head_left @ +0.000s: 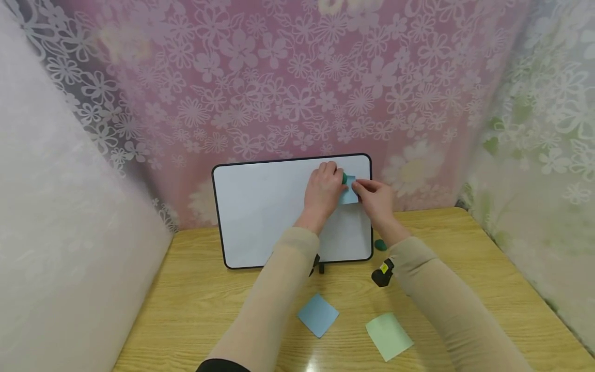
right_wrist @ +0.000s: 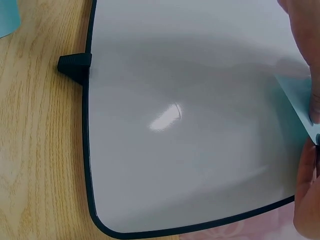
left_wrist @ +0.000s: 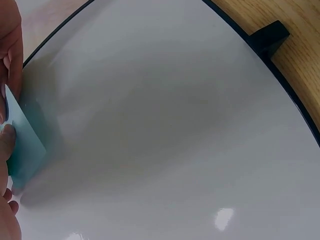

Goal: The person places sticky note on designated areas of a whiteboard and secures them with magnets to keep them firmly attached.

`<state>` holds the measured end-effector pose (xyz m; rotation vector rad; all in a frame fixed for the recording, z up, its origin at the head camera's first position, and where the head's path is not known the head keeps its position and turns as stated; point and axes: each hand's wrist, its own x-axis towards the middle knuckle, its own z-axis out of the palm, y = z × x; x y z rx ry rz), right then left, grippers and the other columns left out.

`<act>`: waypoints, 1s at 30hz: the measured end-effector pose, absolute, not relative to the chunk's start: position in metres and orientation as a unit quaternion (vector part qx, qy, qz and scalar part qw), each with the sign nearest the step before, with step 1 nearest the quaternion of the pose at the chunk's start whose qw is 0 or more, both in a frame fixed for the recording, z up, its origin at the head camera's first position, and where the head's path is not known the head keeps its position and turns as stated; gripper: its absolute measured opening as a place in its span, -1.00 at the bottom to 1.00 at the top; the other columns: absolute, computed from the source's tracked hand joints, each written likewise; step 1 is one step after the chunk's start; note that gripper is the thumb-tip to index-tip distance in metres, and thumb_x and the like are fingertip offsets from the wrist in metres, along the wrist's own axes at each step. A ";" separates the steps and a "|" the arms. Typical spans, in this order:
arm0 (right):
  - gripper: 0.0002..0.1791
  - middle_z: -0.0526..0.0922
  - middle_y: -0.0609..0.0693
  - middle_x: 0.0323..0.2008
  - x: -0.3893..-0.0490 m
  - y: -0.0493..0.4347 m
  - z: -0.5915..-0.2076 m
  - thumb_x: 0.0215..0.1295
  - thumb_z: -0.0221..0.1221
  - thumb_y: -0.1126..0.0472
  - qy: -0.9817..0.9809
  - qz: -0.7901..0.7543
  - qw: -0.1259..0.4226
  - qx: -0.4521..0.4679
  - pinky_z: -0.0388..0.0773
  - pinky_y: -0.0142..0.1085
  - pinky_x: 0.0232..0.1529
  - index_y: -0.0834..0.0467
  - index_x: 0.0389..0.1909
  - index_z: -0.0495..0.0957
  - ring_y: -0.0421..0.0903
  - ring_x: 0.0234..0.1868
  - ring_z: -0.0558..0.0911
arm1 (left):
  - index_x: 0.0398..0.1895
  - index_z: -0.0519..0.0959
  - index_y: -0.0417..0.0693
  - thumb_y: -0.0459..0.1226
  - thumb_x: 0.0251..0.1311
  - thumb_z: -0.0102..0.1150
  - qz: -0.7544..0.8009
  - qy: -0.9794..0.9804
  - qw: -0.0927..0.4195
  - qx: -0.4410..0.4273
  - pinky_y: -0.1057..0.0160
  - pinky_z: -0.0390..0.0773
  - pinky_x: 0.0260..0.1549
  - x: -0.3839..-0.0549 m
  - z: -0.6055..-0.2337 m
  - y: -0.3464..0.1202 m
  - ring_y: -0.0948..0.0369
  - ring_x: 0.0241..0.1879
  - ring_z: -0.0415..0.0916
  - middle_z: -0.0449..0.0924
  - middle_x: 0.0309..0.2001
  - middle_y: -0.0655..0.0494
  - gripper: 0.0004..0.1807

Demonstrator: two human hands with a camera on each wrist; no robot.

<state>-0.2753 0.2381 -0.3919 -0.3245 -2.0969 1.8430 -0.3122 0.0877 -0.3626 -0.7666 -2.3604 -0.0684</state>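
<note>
A whiteboard [head_left: 265,212] with a black frame stands on the table, leaning back. Near its upper right corner a small blue paper note [head_left: 349,195] lies against the white surface. My left hand [head_left: 324,188] holds a green round magnet [head_left: 344,178] at the note's upper left part, fingers curled. With thumb and finger my right hand [head_left: 375,200] pinches the note's right edge. In the left wrist view the note [left_wrist: 27,150] stands tilted off the board, the left thumb touching it. The right wrist view shows the note [right_wrist: 292,102] between both hands; the magnet is hidden there.
Another green magnet [head_left: 380,245] lies on the wooden table [head_left: 186,289], right of the board. Closer to me are a blue square note [head_left: 318,315] and a pale green note [head_left: 389,336]. A black foot [head_left: 322,268] juts from the board's lower edge. Patterned curtains enclose the table.
</note>
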 end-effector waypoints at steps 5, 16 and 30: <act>-0.55 0.70 0.15 0.12 -0.273 0.238 -0.393 0.54 0.33 0.02 -0.740 0.641 0.170 -0.112 0.63 -0.45 -0.10 0.24 0.24 0.70 -0.12 -0.07 0.66 | 0.19 0.73 -0.09 0.05 0.36 0.44 -0.012 -0.901 0.322 -0.290 0.21 0.60 0.11 -0.311 -0.363 0.089 0.13 0.07 0.53 0.61 0.09 0.05 -0.49; -0.57 0.73 0.15 0.09 -0.273 0.240 -0.397 0.55 0.31 0.01 -0.753 0.623 0.180 -0.111 0.64 -0.46 -0.14 0.23 0.22 0.71 -0.14 -0.11 0.68 | 0.19 0.73 -0.06 0.09 0.37 0.41 0.005 -0.904 0.318 -0.284 0.21 0.60 0.15 -0.312 -0.364 0.089 0.14 0.10 0.53 0.60 0.11 0.07 -0.48; -0.55 0.73 0.11 0.08 -0.273 0.235 -0.397 0.55 0.31 -0.03 -0.741 0.633 0.175 -0.136 0.63 -0.44 -0.11 0.19 0.23 0.72 -0.11 -0.07 0.67 | 0.21 0.73 -0.04 0.10 0.37 0.41 0.012 -0.900 0.331 -0.285 0.22 0.60 0.12 -0.311 -0.365 0.089 0.15 0.08 0.54 0.61 0.09 0.07 -0.47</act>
